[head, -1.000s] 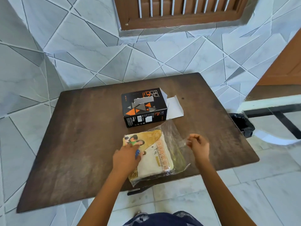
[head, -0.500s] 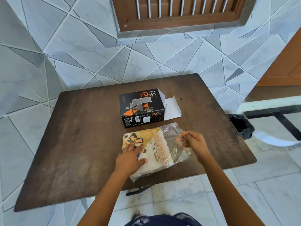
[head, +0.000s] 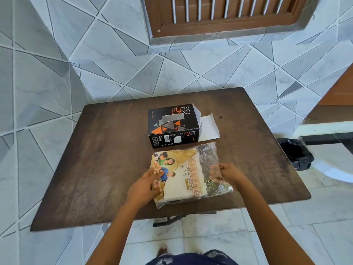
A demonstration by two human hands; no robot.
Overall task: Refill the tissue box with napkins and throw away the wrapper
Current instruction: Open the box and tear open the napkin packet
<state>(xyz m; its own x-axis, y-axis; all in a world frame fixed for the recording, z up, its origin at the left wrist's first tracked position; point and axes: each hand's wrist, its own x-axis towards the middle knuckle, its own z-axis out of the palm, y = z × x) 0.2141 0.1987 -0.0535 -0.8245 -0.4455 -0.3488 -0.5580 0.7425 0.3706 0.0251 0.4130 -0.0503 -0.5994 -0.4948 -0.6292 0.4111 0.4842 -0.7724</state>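
Note:
A pack of napkins (head: 183, 178) in a clear printed plastic wrapper (head: 208, 155) lies near the front edge of the dark wooden table (head: 107, 159). My left hand (head: 147, 183) presses flat on the pack's left side. My right hand (head: 227, 174) reaches into the wrapper's open right end, its fingertips blurred behind the plastic. Behind the pack stands the black and orange tissue box (head: 172, 125), with its white right end flap (head: 208, 127) folded open onto the table.
A bin lined with a black bag (head: 296, 153) stands on the floor off the table's right edge. A white and glass piece of furniture (head: 324, 129) is at the right. A tiled wall rises behind the table.
My right hand has moved left from the wrapper's loose edge into its open end. My left hand has stayed on the pack, and the loose plastic has bunched up.

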